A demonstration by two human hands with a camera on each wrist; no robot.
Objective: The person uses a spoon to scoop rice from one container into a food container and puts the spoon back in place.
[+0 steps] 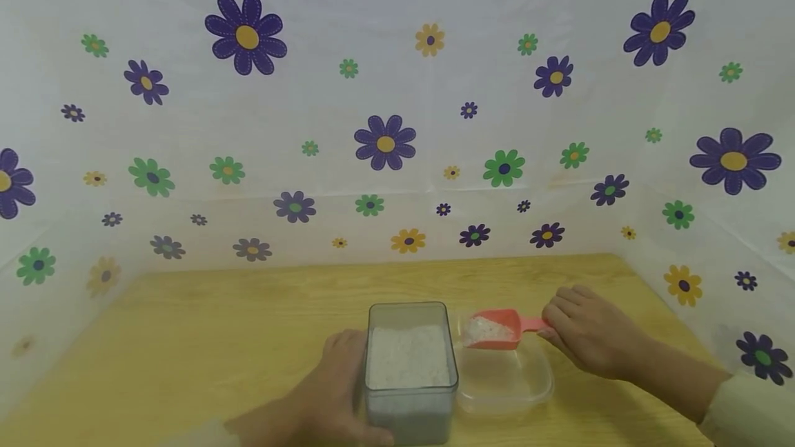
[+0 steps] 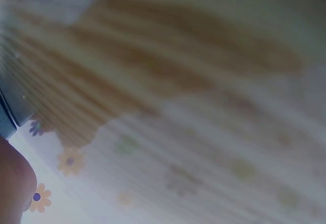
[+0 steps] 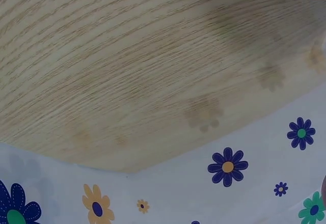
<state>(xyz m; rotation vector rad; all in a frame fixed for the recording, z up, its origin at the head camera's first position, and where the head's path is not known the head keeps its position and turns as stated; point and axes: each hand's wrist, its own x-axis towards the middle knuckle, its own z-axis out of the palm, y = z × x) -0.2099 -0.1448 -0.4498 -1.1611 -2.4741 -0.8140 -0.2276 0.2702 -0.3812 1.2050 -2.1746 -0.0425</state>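
A tall clear rectangular container point(image 1: 410, 405) of white powder point(image 1: 410, 357) stands near the table's front. My left hand point(image 1: 329, 392) holds its left side, the thumb round the front lower corner; the far fingertips are partly hidden. To the right, my right hand point(image 1: 590, 330) grips the handle of a red scoop point(image 1: 518, 330). White powder point(image 1: 487, 330) lies in the scoop, which is above the back part of a low clear plastic tub point(image 1: 509, 395). In the left wrist view only a bit of the hand point(image 2: 15, 183) and the container's edge point(image 2: 12, 102) show.
The wooden table point(image 1: 236, 323) runs back to a white flower-print sheet point(image 1: 335, 109) that closes in the rear and both sides. The low tub stands close against the tall container's right side.
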